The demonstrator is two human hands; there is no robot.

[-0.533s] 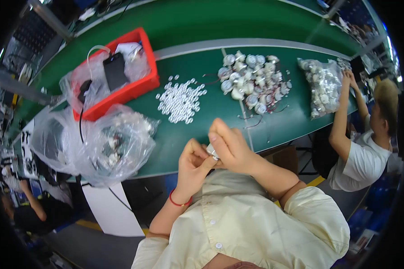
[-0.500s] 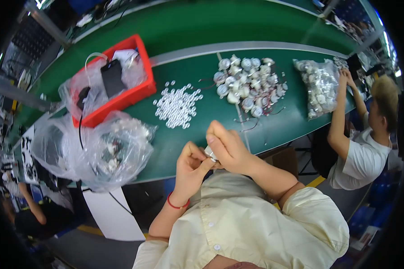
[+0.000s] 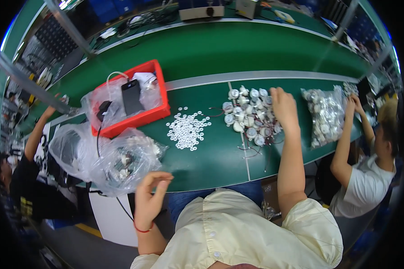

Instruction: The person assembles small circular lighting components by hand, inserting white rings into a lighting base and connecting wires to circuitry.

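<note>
The heap of small round metal parts with thin wires (image 3: pixel 249 119) lies under the right hand (image 3: pixel 283 106), its long side running left to right, wires trailing toward the person. That hand rests fingers-down on the heap's right end; whether it grips one I cannot tell. The left hand (image 3: pixel 150 197) hangs near the body, thumb and fingertips pinched, nothing visible between. Left of the heap sit white rings (image 3: pixel 187 130), then a red bin (image 3: pixel 134 96) and a clear bag (image 3: pixel 114 159).
</note>
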